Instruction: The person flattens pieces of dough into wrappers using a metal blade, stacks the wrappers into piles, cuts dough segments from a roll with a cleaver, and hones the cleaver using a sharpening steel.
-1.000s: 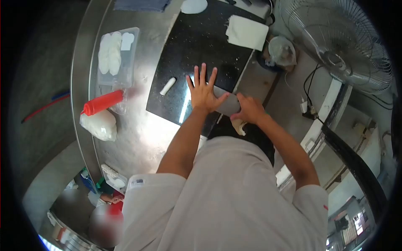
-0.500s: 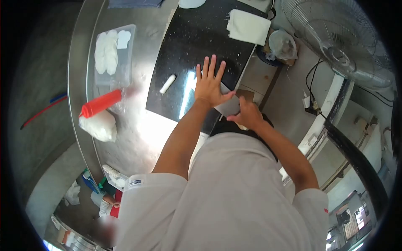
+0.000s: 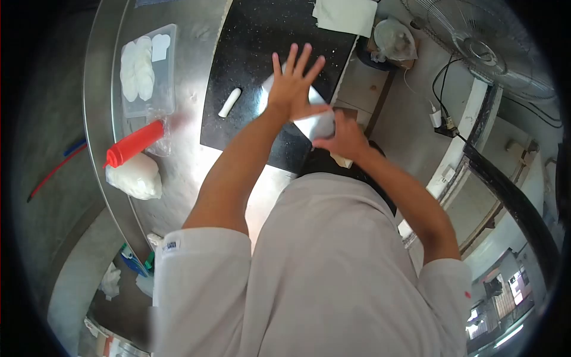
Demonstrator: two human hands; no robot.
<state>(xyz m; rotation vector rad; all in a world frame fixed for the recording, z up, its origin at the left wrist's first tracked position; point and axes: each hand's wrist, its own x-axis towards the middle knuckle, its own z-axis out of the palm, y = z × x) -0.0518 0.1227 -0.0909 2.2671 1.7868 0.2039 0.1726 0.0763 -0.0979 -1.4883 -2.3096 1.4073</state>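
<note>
My left hand (image 3: 291,92) is spread, fingers apart, over a flat metal blade (image 3: 317,123) above the black board (image 3: 250,71). Its palm side faces the blade; whether it presses on it I cannot tell. At the blade's near right end, my right hand (image 3: 346,138) grips it between thumb and fingers. The blade shines brightly and looks tilted. To the left of my left hand, a short white roll (image 3: 229,102) lies on the board. Just below my right hand a pale object (image 3: 341,160) partly shows; its shape is unclear.
Left on the steel table (image 3: 184,89) are a clear tray (image 3: 163,77) with white pieces, a red bottle (image 3: 135,143) and a white bag (image 3: 135,177). A folded cloth (image 3: 346,15) lies at the board's far right. A fan (image 3: 476,50) and black cables (image 3: 441,89) are right.
Both hands have moved up the view with the blade, which now reflects more light. The camera view has shifted, and the person at the lower left is now mostly hidden.
</note>
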